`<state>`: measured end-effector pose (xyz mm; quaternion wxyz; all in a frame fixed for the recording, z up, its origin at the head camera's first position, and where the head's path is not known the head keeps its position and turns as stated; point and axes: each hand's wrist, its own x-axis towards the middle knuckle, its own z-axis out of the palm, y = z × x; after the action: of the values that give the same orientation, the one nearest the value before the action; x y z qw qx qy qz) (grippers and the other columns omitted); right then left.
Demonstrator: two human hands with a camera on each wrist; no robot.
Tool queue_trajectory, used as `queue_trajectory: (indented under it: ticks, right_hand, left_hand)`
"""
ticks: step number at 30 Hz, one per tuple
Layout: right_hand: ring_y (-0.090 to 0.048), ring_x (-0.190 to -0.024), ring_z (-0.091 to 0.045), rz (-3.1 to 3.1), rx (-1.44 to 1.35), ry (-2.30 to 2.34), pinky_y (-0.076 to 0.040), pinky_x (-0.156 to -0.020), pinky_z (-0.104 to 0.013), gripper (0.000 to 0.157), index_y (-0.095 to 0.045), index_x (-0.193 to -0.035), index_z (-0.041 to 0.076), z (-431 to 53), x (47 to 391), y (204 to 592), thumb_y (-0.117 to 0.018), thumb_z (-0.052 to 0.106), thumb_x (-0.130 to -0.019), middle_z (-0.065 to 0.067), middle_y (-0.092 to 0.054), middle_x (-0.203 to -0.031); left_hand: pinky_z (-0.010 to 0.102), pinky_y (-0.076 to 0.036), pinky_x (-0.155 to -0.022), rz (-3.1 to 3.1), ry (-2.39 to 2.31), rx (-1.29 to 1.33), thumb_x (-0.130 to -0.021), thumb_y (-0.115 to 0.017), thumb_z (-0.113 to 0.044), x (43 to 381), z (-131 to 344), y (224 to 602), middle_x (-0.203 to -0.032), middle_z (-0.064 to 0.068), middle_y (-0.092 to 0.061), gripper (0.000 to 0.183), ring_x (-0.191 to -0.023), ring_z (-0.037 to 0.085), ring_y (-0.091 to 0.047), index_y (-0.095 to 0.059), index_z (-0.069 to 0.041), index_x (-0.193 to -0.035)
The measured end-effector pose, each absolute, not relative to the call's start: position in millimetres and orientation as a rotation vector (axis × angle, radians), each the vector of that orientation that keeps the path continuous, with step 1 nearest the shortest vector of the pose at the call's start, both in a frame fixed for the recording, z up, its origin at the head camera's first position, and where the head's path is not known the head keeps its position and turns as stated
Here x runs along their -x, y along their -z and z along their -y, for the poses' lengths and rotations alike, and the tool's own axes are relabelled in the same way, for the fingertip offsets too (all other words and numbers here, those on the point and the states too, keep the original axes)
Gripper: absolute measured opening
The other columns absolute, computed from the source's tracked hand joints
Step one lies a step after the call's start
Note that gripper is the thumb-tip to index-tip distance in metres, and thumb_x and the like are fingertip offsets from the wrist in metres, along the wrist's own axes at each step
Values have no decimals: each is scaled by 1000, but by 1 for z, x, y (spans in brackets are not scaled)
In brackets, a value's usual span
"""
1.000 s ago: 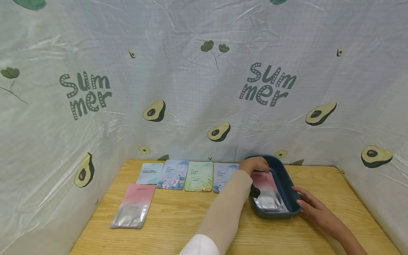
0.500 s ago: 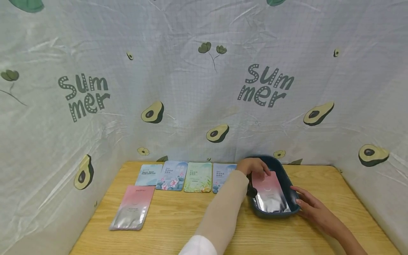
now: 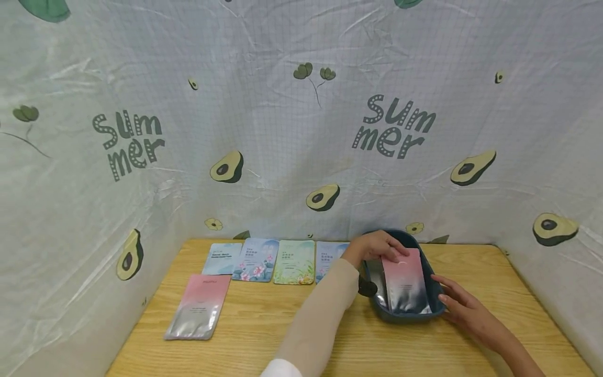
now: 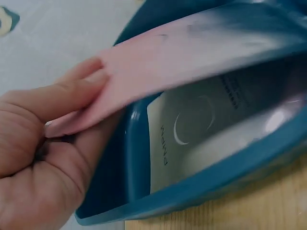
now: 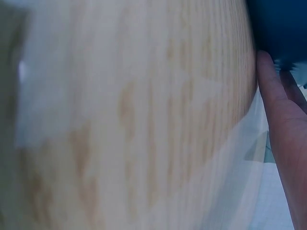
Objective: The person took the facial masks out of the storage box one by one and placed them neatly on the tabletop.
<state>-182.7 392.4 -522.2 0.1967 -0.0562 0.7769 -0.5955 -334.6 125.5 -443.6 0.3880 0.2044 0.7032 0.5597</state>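
In the head view my left hand (image 3: 379,247) reaches into a dark blue plastic bin (image 3: 430,285) and pinches the top end of a pink-to-silver face mask packet (image 3: 406,280). The left wrist view shows that packet (image 4: 158,60) raised at the pinched end and bowed, its far end down in the bin. Beneath it a greyish packet (image 4: 187,129) lettered PMPM lies on the bin's floor. My right hand (image 3: 471,311) rests its extended fingertips against the bin's right side; the right wrist view has these fingers (image 5: 271,79) touching the blue wall.
Left of the bin, a row of packets stands along the back: light blue (image 3: 222,258), blue floral (image 3: 255,260), green (image 3: 294,262) and another blue one (image 3: 330,255). Another pink-silver packet (image 3: 198,306) lies nearer on the wooden table (image 3: 264,319). A printed curtain (image 3: 278,120) surrounds the table.
My left hand has lifted the pink-silver packet's top end and shifted it rightward within the bin, uncovering a silvery packet at the bin's left. My right hand has stayed at the bin's side.
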Motion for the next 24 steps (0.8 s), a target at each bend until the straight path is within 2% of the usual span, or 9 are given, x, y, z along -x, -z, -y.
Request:
queue_trajectory:
  ticks: [3,7,9,12,15,19,20,22,24]
  right_hand:
    - [-40,-116,22,-2164,164,1672,-45,-106,-56,58,-16,-163,13,-392,183,521,-39,29,-112,-26,0,-166]
    - [-42,-117,20,-2146,170,1685,-46,-105,-53,58,-16,-163,13,-391,183,521,-39,28,-113,-27,0,-166]
    - [-43,-117,20,-2144,168,1690,-47,-105,-52,58,-16,-163,13,-391,183,522,-39,28,-112,-27,0,-166]
    - [-42,-116,20,-2152,158,1688,-47,-104,-51,58,-17,-163,13,-391,182,523,-41,29,-112,-28,1,-166]
    - [-41,-116,22,-2168,161,1685,-48,-104,-50,58,-19,-162,13,-391,181,523,-42,29,-112,-28,0,-166]
    - [-40,-117,22,-2169,188,1695,-52,-101,-42,57,-19,-162,12,-391,181,522,-41,26,-112,-29,0,-165]
    - [-40,-117,22,-2167,187,1697,-52,-100,-41,57,-19,-162,12,-391,181,521,-41,26,-112,-28,0,-165]
    - [-40,-117,22,-2163,180,1695,-52,-101,-41,57,-19,-162,12,-391,181,520,-41,26,-112,-28,0,-166]
    - [-39,-117,21,-2161,191,1684,-50,-103,-46,58,-17,-163,12,-392,180,519,-40,27,-112,-29,2,-166]
  left_hand:
    - [22,-53,-64,-1845,-1550,-538,-91,-69,7,330,-127,448,-105,10,-76,28,-75,9,-64,-72,7,-119]
    - [24,-56,-66,-1939,-1762,-460,-89,-73,4,319,-132,453,-102,10,-77,19,-78,11,-70,-78,4,-108]
    - [26,-57,-70,-1914,-1857,-414,-89,-73,6,314,-135,454,-103,12,-77,19,-82,13,-72,-78,4,-108]
    - [26,-57,-71,-1833,-1897,-398,-88,-70,12,310,-137,457,-107,13,-76,28,-84,14,-70,-75,4,-115]
    - [27,-54,-66,-1758,-1839,-403,-84,-63,22,310,-134,460,-112,8,-74,46,-81,14,-64,-72,1,-124]
    - [26,-42,-55,-1755,-1759,-397,-80,-55,27,305,-132,464,-111,1,-74,59,-62,13,-48,-75,-7,-123]
    - [26,-38,-53,-1768,-1754,-384,-80,-55,26,303,-132,464,-110,1,-75,57,-57,13,-42,-76,-8,-121]
    - [23,-40,-55,-1789,-1771,-360,-85,-56,23,296,-133,466,-110,4,-76,48,-58,8,-43,-77,-6,-117]
    - [21,-46,-60,-1851,-1779,-345,-88,-60,19,288,-134,467,-111,6,-76,37,-64,4,-51,-78,-2,-113]
